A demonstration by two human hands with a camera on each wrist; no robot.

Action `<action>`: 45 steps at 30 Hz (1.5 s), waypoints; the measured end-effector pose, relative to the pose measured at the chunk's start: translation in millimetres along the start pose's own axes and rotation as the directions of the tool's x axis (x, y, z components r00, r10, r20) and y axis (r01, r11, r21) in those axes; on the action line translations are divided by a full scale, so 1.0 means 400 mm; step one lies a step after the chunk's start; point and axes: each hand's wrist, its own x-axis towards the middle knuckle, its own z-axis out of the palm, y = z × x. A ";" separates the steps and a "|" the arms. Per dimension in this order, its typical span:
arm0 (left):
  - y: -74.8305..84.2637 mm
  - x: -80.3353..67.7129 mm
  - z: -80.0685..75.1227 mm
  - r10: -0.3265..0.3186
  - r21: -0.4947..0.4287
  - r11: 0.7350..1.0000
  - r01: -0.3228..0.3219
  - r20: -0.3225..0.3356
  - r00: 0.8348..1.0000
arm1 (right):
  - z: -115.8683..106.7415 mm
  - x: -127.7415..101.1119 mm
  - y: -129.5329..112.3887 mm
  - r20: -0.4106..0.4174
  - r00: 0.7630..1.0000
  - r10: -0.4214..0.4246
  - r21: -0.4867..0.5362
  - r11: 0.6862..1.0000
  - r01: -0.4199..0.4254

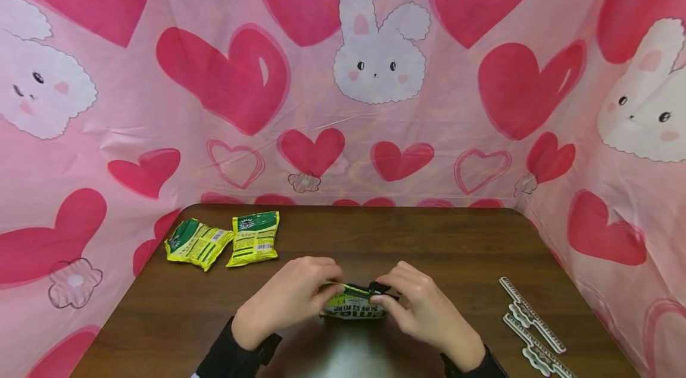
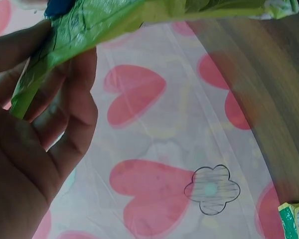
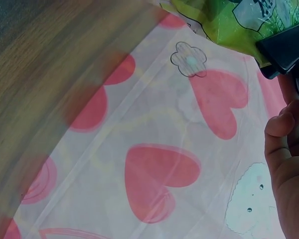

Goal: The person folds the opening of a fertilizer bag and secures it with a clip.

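Observation:
Above the near middle of the brown table (image 1: pixel 461 247), both hands hold a green and yellow snack packet (image 1: pixel 354 305). My left hand (image 1: pixel 331 284) pinches the packet's folded top edge from the left; the left wrist view shows its fingers (image 2: pixel 65 99) curled behind the green packet (image 2: pixel 94 25). My right hand (image 1: pixel 383 294) pinches a black clip (image 1: pixel 378 289) that sits on that same edge. In the right wrist view the black clip (image 3: pixel 287 50) bites the packet (image 3: pixel 229 22), with the fingertips (image 3: pixel 285 127) just below it.
Two more green and yellow packets (image 1: pixel 197 242) (image 1: pixel 254 238) lie at the table's far left. Two white strip clips (image 1: pixel 532 314) (image 1: pixel 538 353) lie near the right front edge. Pink heart-and-bunny cloth (image 1: pixel 375 98) walls in the table on three sides.

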 end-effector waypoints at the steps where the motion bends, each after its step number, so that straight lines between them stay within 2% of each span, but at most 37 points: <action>1: -0.002 0.000 -0.002 -0.004 -0.018 1.000 0.004 0.006 1.000 | 0.000 0.000 0.001 0.000 1.000 0.001 0.000 1.000 -0.001; 4: -0.007 0.000 -0.007 -0.016 -0.064 0.998 0.017 0.018 1.000 | 0.000 -0.001 0.002 0.005 1.000 0.008 0.005 1.000 -0.008; 7: -0.009 0.000 -0.010 0.000 -0.072 0.997 0.001 0.014 1.000 | 0.001 -0.001 0.002 0.005 1.000 0.004 0.004 1.000 -0.004; 15: -0.004 0.001 -0.003 0.028 -0.003 1.000 -0.028 -0.025 0.999 | 0.002 0.001 -0.002 -0.014 1.000 -0.019 -0.010 1.000 0.019; 25: 0.003 0.004 0.006 0.075 0.026 0.997 -0.074 -0.060 0.995 | 0.004 0.007 -0.002 -0.057 0.995 -0.082 -0.006 0.997 0.082; 45: 0.005 0.002 0.016 0.108 0.019 0.994 -0.106 -0.095 0.990 | 0.013 0.003 -0.004 -0.055 0.997 -0.059 0.015 0.998 0.060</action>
